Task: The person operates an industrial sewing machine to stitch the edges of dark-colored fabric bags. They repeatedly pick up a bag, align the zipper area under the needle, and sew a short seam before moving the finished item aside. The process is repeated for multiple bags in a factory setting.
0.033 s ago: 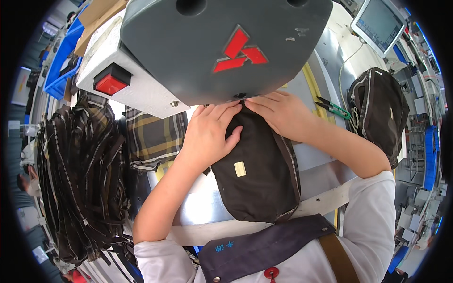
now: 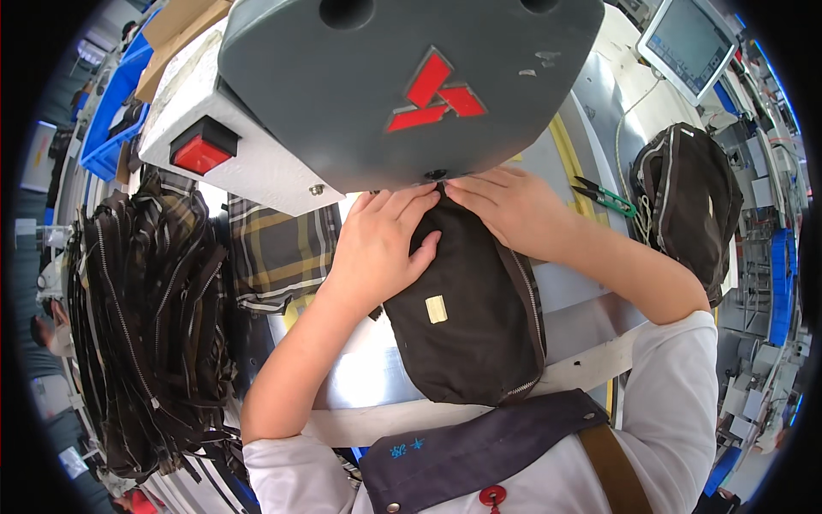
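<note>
A dark brown-black zippered pouch (image 2: pixel 462 343) lies lengthwise before me, a small pale yellow tag on its face and a metal zipper along its right side. Its far end narrows under the lower edge of a grey machine head (image 2: pixel 342 111) with a red emblem. My left hand (image 2: pixel 385 244) holds down the far left part of the pouch, fingers together and thumb apart on the cloth. From the other side, my right hand (image 2: pixel 514 210) holds the far right edge, its thumb hidden. Both hands' fingertips meet close to the machine, partly out of sight beneath it.
Left stands a heap of dark zippered pouches (image 2: pixel 145 334), beside folded plaid cloth (image 2: pixel 282 253). A white box with a red switch (image 2: pixel 203 152) adjoins the machine. Right are green-handled thread snips (image 2: pixel 604 195), another dark pouch (image 2: pixel 693 206) and a screen (image 2: pixel 689 47). A blue bin (image 2: pixel 107 141) sits far left.
</note>
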A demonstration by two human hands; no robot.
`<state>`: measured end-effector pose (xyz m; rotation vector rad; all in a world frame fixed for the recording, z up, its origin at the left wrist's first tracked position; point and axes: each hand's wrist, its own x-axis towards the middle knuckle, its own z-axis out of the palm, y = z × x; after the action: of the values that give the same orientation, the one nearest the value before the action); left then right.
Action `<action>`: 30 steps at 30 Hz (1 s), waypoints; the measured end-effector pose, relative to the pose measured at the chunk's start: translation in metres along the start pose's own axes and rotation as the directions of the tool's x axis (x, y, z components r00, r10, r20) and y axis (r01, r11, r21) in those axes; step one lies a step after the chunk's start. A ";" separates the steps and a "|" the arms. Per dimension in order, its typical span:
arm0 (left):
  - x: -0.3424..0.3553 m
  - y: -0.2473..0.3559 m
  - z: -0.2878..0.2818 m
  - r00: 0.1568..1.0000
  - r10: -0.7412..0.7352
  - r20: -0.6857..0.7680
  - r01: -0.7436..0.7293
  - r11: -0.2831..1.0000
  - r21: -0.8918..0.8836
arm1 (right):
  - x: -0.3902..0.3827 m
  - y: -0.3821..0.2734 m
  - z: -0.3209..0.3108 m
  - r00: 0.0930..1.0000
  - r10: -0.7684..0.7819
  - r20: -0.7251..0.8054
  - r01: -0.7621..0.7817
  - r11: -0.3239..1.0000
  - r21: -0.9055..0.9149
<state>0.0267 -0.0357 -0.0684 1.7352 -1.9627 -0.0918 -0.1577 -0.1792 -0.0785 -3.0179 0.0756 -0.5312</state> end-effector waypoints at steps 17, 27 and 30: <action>0.004 -0.008 0.005 0.999 -0.025 -0.025 0.027 0.997 0.076 | 0.006 0.008 0.002 0.998 0.018 -0.054 -0.017 1.000 0.018; 0.002 -0.008 0.007 0.998 -0.059 -0.031 0.061 0.997 0.046 | 0.006 0.006 0.000 0.999 0.042 -0.034 -0.041 0.999 0.022; 0.003 -0.007 0.007 0.996 -0.087 -0.029 0.089 0.995 0.040 | 0.007 0.005 -0.003 0.998 0.055 -0.010 -0.055 0.998 0.020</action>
<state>0.0304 -0.0414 -0.0760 1.8396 -1.8808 -0.0588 -0.1526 -0.1845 -0.0734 -2.9841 0.1525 -0.5403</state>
